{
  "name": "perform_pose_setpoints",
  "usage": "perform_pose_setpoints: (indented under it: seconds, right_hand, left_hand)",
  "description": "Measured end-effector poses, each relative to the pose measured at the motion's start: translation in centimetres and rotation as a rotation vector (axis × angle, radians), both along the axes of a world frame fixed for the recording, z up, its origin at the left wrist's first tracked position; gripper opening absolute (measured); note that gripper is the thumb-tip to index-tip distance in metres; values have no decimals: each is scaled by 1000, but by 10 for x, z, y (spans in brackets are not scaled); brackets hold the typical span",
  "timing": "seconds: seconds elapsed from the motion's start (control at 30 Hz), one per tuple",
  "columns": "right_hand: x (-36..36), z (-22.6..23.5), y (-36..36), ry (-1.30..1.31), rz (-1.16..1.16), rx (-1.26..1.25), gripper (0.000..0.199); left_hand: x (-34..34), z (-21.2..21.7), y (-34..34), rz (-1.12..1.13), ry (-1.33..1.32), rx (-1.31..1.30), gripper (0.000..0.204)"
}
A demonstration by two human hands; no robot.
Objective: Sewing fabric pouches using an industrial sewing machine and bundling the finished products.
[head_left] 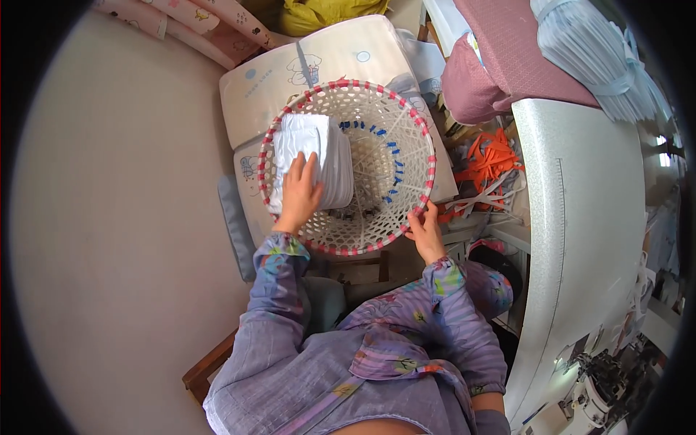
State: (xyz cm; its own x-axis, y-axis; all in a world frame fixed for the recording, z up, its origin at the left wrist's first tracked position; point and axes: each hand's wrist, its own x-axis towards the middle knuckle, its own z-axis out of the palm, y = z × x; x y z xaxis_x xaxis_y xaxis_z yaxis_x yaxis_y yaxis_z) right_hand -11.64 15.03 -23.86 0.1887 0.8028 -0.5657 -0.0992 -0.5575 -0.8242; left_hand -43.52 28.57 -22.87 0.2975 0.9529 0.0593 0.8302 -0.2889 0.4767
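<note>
head fisheye | from above | faces down onto basket (415, 165) | near

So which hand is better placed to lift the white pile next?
Left, probably: the left hand rests on the white pile, while the right hand is at the basket's far right edge.

Hands: I count two on my feed, the left hand (297, 201) and the right hand (429, 236).
Basket (377, 163): one, its rim at the right fingers (417, 223).
White stack (333, 167): one, under the left fingers (310, 171); its layers are too fine for me to number.
Yellow bag (319, 16): one, well beyond the left fingers.
Orange strips (494, 156): one tangle, beyond and right of the right fingers; I cannot separate the strands.
Tied white bundle (598, 61): one, far beyond the right fingers, rightward.
White worktop (583, 217): one, to the right fingers' right.
</note>
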Motion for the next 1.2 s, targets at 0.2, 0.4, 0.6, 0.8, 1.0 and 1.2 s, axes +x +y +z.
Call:
perform_pose_setpoints:
  seconds: [0.2,0.4,0.6,0.8,1.0,1.2]
  right_hand:
    - [4,-10,-3,-61,8,-4,71]
    - [7,0,16,-55,34,-38,69]
    - [6,-3,5,125,-38,-40,64]
    - [8,-4,2,28,2,-16,64]
    - [-20,1,-15,99,5,21,36]
    - [-23,7,-13,240,-79,-95,33]
  left_hand:
    - [28,30,13,119,66,71,76]
    - [79,41,79,-85,275,223,69]
    - [62,23,114,8,488,113,60]
    - [124,-7,43,-27,-95,-206,43]
    - [126,-161,-3,95,300,-543,39]
    - [144,-183,-9,242,378,-354,36]
